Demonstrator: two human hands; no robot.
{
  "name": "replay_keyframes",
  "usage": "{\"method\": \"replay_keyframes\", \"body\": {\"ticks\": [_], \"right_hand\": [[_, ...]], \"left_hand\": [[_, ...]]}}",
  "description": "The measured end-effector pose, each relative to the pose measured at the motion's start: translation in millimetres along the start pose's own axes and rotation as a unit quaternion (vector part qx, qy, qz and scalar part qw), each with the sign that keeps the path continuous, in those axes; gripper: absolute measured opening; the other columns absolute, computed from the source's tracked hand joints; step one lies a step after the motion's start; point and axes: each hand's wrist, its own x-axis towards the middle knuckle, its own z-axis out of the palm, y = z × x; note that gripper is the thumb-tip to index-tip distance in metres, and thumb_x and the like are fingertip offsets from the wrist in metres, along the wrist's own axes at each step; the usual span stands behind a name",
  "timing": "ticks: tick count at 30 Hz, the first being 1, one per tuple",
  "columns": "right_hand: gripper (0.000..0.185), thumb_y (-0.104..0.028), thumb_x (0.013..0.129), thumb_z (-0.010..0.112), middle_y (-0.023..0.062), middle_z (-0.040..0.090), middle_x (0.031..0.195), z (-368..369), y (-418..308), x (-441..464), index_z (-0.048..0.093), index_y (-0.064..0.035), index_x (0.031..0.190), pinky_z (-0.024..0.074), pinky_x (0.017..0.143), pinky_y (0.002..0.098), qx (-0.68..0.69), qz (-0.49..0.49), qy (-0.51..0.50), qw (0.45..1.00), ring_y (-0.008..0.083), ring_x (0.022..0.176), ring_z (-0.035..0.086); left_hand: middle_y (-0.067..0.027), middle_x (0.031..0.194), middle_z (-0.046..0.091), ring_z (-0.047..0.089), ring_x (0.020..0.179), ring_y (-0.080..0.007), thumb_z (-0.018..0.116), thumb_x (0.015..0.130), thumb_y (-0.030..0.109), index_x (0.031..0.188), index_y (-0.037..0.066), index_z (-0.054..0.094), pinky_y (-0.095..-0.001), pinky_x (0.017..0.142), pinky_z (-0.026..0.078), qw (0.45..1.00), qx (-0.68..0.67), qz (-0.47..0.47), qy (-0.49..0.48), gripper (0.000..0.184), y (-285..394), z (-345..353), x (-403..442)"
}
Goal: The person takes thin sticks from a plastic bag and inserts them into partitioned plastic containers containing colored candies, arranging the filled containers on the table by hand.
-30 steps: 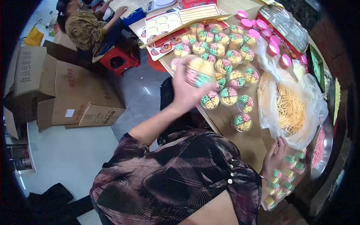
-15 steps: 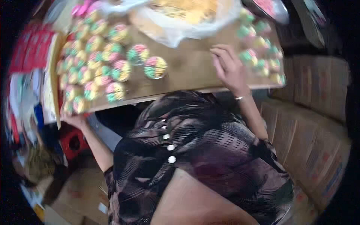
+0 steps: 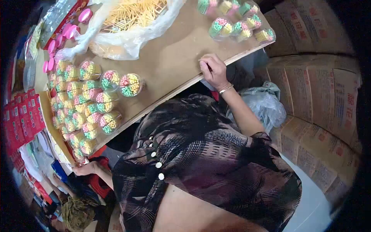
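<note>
My left hand (image 3: 85, 169) is at the table's far left corner, just below the lowest clear cup (image 3: 79, 156). Its fingers look pressed together; what they hold, if anything, is hidden. My right hand (image 3: 213, 70), with a bracelet at the wrist, rests on the table's front edge, fingers curled and nothing seen in them. Round clear cups packed with pink, green and yellow sticks stand in a dense group on the left. One cup (image 3: 131, 85) stands at that group's right side. Several similar cups (image 3: 220, 28) stand at the table's right end.
An open plastic bag (image 3: 116, 45) of yellow sticks lies at the table's back. Pink lids (image 3: 85, 15) are left of it. A cardboard sheet (image 3: 58, 131) borders the cups. Cartons (image 3: 309, 85) are stacked at right. Another person (image 3: 77, 212) is at lower left.
The view has swung right. The cup my left hand held up earlier is no longer raised; that hand is low at the table corner. My right hand has curled in at the front edge.
</note>
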Motion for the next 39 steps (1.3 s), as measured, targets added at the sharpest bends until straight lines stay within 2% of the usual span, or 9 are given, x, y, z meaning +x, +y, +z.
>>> {"method": "replay_keyframes", "body": {"ticks": [3,6,11,16,18,19,23,32,39], "right_hand": [[0.008,-0.003,0.08,0.06,0.0087,0.063,0.089,1.2,-4.1,2.2,0.065,-0.0009,0.086,0.0433,0.06,0.0251,0.008,0.003,-0.003,1.0,0.0176,0.067,0.053],[0.009,-0.003,0.082,0.06,0.0079,0.062,0.089,-2.6,-7.8,8.1,0.065,-0.0009,0.088,0.0424,0.06,0.0245,0.026,-0.011,-0.028,0.999,0.0157,0.066,0.052],[0.013,-0.009,0.086,0.06,0.0064,0.061,0.085,-53.5,-91.0,84.4,0.065,0.0007,0.093,0.042,0.057,0.0236,0.196,0.073,-0.231,0.95,0.0134,0.066,0.052],[0.014,-0.012,0.085,0.064,0.0029,0.057,0.069,-71.6,-147.9,124.3,0.066,0.0012,0.086,0.0364,0.049,0.0198,0.448,-0.221,-0.177,0.848,0.0114,0.054,0.046],[0.034,-0.006,0.085,0.066,0.0105,0.062,0.101,-60.7,-75.0,73.4,0.057,0.0006,0.118,0.0509,0.067,0.0234,0.304,-0.038,-0.348,0.886,0.0172,0.079,0.058],[0.033,-0.006,0.085,0.066,0.0102,0.062,0.099,-65.6,-57.1,56.8,0.057,0.0006,0.116,0.0504,0.067,0.0234,0.244,0.033,-0.37,0.896,0.0171,0.079,0.058],[0.028,-0.006,0.085,0.066,0.0092,0.061,0.095,-96.4,-12.1,20.2,0.058,0.0004,0.111,0.0487,0.064,0.0236,0.072,0.157,-0.232,0.957,0.0166,0.075,0.057],[0.017,-0.007,0.084,0.064,0.0068,0.059,0.084,-31.1,35.8,-1.6,0.06,0.0001,0.1,0.0449,0.059,0.024,0.028,0.144,-0.209,0.967,0.0154,0.067,0.054],[0.01,-0.007,0.084,0.063,0.0049,0.057,0.075,-55.7,-51.9,115.1,0.062,-0.0001,0.091,0.0419,0.055,0.0243,0.206,0.018,-0.291,0.934,0.0146,0.061,0.052]], "left_hand": [[-0.0161,0.104,0.058,0.055,0.091,-0.0255,0.037,0.093,0.023,0.105,-0.004,0.057,-0.0339,0.08,0.046,0.933,0.293,0.18,0.101,0.035,-12.2,-14.6,23.0],[-0.016,0.108,0.058,0.054,0.099,-0.0267,0.036,0.096,0.029,0.11,-0.003,0.055,-0.0348,0.087,0.044,0.989,-0.056,-0.048,0.131,0.04,103.1,29.0,2.2],[-0.0193,0.1,0.065,0.066,0.081,-0.0271,0.045,0.096,0.018,0.113,-0.001,0.056,-0.0458,0.069,0.056,0.901,0.007,0.43,0.061,0.028,217.4,44.4,17.3],[-0.0159,0.127,0.05,0.047,0.113,-0.0319,0.044,0.097,0.037,0.132,0.006,0.046,-0.0416,0.093,0.04,0.711,-0.177,0.67,-0.119,0.047,207.6,48.4,8.7],[-0.016,0.127,0.05,0.048,0.113,-0.0318,0.045,0.096,0.036,0.131,0.006,0.046,-0.0416,0.093,0.04,0.686,-0.185,0.685,-0.161,0.046,217.9,48.9,0.7],[-0.016,0.127,0.05,0.048,0.113,-0.0318,0.045,0.096,0.035,0.131,0.006,0.046,-0.0415,0.093,0.04,0.682,-0.185,0.685,-0.176,0.046,223.6,49.5,-2.1],[-0.0162,0.126,0.05,0.048,0.113,-0.0315,0.046,0.094,0.033,0.129,0.005,0.047,-0.0414,0.093,0.04,0.677,-0.184,0.681,-0.211,0.045,238.3,52.0,-17.4],[-0.0165,0.124,0.051,0.049,0.112,-0.031,0.05,0.091,0.029,0.126,0.005,0.048,-0.0411,0.093,0.041,0.662,-0.192,0.684,-0.237,0.043,252.0,72.6,-41.7],[-0.0168,0.123,0.052,0.049,0.111,-0.0307,0.052,0.088,0.026,0.123,0.005,0.049,-0.0409,0.093,0.041,0.68,-0.22,0.657,-0.24,0.041,260.1,92.3,-58.4]]}}
